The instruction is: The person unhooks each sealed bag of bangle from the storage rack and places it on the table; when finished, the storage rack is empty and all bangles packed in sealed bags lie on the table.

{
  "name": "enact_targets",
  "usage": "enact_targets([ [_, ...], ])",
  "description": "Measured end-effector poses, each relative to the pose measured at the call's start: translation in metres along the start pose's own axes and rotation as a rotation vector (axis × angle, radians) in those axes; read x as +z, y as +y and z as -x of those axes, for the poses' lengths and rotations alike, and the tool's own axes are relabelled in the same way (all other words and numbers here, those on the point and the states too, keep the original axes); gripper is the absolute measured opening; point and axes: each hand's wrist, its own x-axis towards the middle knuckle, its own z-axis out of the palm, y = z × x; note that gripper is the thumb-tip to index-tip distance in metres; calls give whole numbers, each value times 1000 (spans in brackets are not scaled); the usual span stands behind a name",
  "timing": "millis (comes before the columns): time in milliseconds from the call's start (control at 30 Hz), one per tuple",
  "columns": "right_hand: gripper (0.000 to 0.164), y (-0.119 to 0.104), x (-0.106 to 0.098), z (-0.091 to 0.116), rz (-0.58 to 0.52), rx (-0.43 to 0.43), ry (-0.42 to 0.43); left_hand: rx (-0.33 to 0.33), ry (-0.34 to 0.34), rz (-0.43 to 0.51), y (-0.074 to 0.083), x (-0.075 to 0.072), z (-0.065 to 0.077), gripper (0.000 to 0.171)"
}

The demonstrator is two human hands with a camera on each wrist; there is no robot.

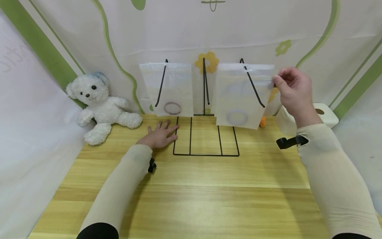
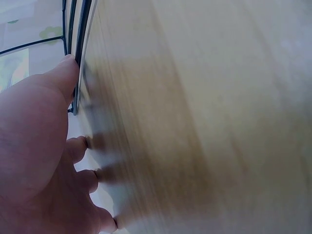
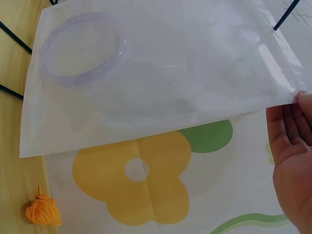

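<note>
A black wire display rack [image 1: 206, 155] stands on the wooden table, its prongs pointing forward. From its right prong hangs a clear zip bag [image 1: 238, 94] with a pale purple ring [image 3: 73, 79] at its bottom. My right hand [image 1: 296, 91] pinches that bag's upper right corner between thumb and fingers. Another zip bag [image 1: 176, 84], holding a pinkish ring [image 1: 165, 108], hangs on the left prong. My left hand [image 1: 159, 136] rests on the table with fingers spread, its thumb against the left side of the rack's base. The middle prong carries no bag.
A white teddy bear [image 1: 104, 109] sits at the back left. Behind my right wrist is a white tissue box [image 1: 329, 116]. A small orange yarn ball [image 3: 44, 210] lies behind the right bag, near the patterned curtain [image 1: 253, 30].
</note>
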Motion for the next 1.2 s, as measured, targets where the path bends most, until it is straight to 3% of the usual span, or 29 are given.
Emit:
enact_targets([
  [267, 8, 1, 2, 5, -293, 28, 75, -7, 3, -17, 4, -2, -1, 68],
  [533, 11, 0, -5, 10, -383, 22, 17, -8, 0, -12, 5, -3, 1, 68],
  [867, 7, -6, -14, 14, -356, 21, -88, -2, -11, 19, 6, -4, 5, 67],
  [1067, 9, -11, -17, 18, -219, 24, -57, 21, -13, 28, 13, -9, 12, 70],
  [1200, 10, -12, -19, 21, -163, 29, -24, 22, -10, 21, 6, -5, 6, 72],
])
